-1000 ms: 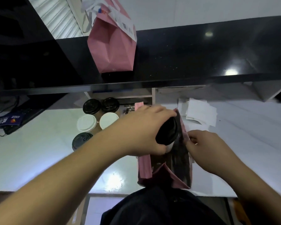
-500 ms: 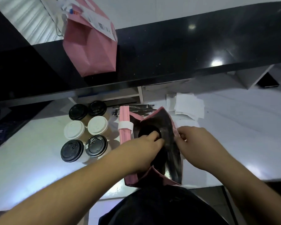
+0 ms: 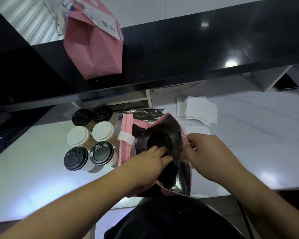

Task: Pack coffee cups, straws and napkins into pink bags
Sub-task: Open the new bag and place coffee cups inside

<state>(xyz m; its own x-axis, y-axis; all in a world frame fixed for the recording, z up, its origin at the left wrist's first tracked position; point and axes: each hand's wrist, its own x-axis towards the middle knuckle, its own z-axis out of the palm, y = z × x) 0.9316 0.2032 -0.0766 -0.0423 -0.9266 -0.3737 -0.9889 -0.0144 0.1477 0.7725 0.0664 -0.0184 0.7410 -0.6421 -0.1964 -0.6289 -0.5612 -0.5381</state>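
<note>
An open pink bag [image 3: 178, 128] with a dark lining stands at the counter's near edge. Inside it sits a coffee cup with a black lid [image 3: 159, 141], and a second black lid [image 3: 168, 175] shows lower down. My left hand [image 3: 148, 163] reaches into the bag's mouth, fingertips on the upper lid's near rim. My right hand [image 3: 207, 156] pinches the bag's right edge and holds it apart. Several lidded cups [image 3: 89, 138], black and white, stand to the left. Straws [image 3: 143, 113] and white napkins [image 3: 199, 109] lie behind the bag.
A folded stack of pink bags [image 3: 125, 135] with a white band lies against the open bag's left side. A filled pink bag [image 3: 95, 44] with a receipt stands on the raised black ledge [image 3: 197, 54]. A dark device [image 3: 286, 82] sits at far right.
The cup held above the bag by my left hand has gone down inside it. My left hand's grip has loosened to fingertips on the lid. My right hand still holds the bag's edge.
</note>
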